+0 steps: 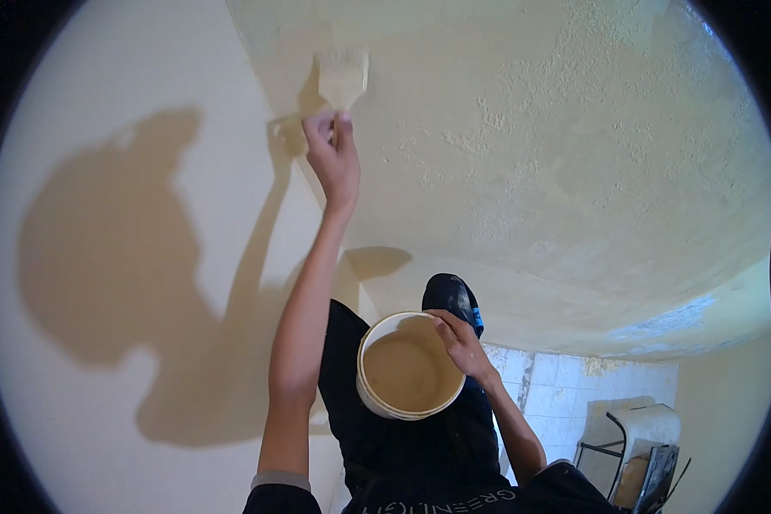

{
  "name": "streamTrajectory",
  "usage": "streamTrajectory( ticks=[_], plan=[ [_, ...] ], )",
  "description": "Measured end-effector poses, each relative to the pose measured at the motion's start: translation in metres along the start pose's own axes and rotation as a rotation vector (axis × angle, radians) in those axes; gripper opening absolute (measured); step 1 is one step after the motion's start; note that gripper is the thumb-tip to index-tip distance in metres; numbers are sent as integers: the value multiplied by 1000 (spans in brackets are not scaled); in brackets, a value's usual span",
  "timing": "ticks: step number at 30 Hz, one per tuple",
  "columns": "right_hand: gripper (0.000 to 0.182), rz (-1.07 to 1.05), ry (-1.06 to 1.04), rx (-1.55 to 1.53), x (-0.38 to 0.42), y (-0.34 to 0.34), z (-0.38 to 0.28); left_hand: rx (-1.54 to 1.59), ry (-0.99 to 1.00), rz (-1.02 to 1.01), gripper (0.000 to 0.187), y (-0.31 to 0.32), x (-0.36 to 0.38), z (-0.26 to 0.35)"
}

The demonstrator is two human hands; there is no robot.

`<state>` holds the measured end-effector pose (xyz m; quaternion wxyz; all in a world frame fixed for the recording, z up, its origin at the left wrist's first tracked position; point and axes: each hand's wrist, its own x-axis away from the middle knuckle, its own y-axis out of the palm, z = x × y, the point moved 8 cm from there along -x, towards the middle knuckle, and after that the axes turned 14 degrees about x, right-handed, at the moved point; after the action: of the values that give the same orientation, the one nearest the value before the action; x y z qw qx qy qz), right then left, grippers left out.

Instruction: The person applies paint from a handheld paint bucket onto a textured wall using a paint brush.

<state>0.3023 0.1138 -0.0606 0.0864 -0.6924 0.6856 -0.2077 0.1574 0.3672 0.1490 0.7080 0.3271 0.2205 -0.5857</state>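
Observation:
My left hand (332,158) is raised near the wall corner, its fingers closed round the handle of a wide paint brush (343,77). The brush points up, its bristles against or very near the cream wall (505,171). Lower down, my right hand (461,344) grips the right rim of a round white bucket (367,385). Beige paint (407,373) lies inside the bucket, which is above my dark-clothed lap.
A smooth pale wall (146,68) with my shadow stands at the left. Rough, flaking patches mark the cream wall. At the lower right, a metal-framed chair (647,428) holding flat items stands on the tiled floor (557,398).

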Motion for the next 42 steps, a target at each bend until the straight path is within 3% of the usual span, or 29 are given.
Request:
streamTrajectory(
  ticks=[4,6,10,12,17,19,21,24,28,30,33,34,36,38,40,42],
  plan=[
    [36,95,-86,-15,2,-8,2,-2,-138,33,24,-24,77,-62],
    [36,73,-55,-34,5,-3,4,-171,-220,-77,26,-46,118,-95],
    [36,75,-79,8,4,-7,-1,-203,-341,-120,26,-67,145,-100],
    [35,72,-92,23,3,-4,-1,-126,-237,50,26,-71,130,-81],
    [34,73,-100,18,1,-2,-3,81,43,74,23,-15,20,12],
    [34,49,-70,12,0,-1,-1,52,116,68,22,-5,2,12],
    [34,36,-53,1,2,2,1,177,-73,37,30,2,-3,-14],
    [35,84,-97,4,1,-4,-3,29,-9,30,30,-16,46,-50],
    [36,77,-81,8,1,-3,2,-227,-464,-86,30,-64,146,-128],
    [36,66,-89,17,4,0,2,-362,-524,-182,33,-89,185,-161],
    [35,90,-145,80,4,-4,-3,-292,-663,-94,33,-104,195,-157],
    [35,112,-155,87,5,-5,-3,-287,-647,-90,33,-99,179,-153],
    [34,133,-158,88,4,-5,-6,-172,-321,105,30,-99,134,-114],
    [34,101,-86,33,5,-3,-4,58,-143,134,26,-81,73,-67],
    [34,91,-78,35,4,-1,-1,32,-33,86,23,-59,13,9],
    [33,87,-76,38,3,0,-3,97,117,49,23,-45,-29,41]
  ],
)
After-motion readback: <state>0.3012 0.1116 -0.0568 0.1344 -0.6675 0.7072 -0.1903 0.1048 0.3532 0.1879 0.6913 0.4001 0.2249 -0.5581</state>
